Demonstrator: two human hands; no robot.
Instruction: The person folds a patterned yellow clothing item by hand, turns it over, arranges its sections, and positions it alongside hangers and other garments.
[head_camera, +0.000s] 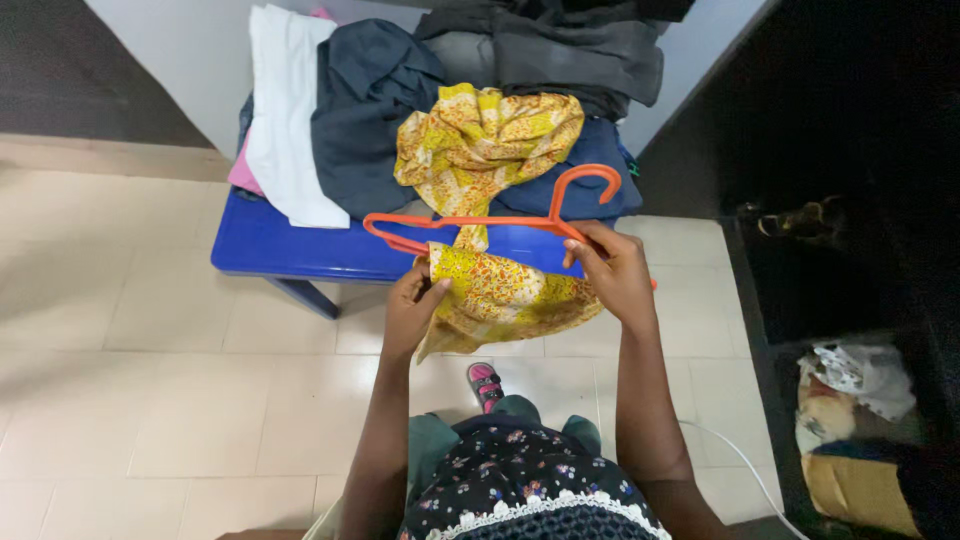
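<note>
A yellow patterned cloth (480, 150) trails from the pile on the blue plastic table (270, 250) down to my hands. My left hand (412, 300) pinches the lower part of the cloth near its left edge. My right hand (612, 268) grips both the cloth's right side and the orange plastic hanger (480, 222), which lies across the cloth with its hook pointing up to the right.
On the table lie a white garment (285, 110), a dark grey garment (365, 110), a navy one (590, 165) and grey clothes (560, 50) behind. A cardboard box with bags (860, 430) sits lower right. A white cable (740, 465) crosses the tiled floor.
</note>
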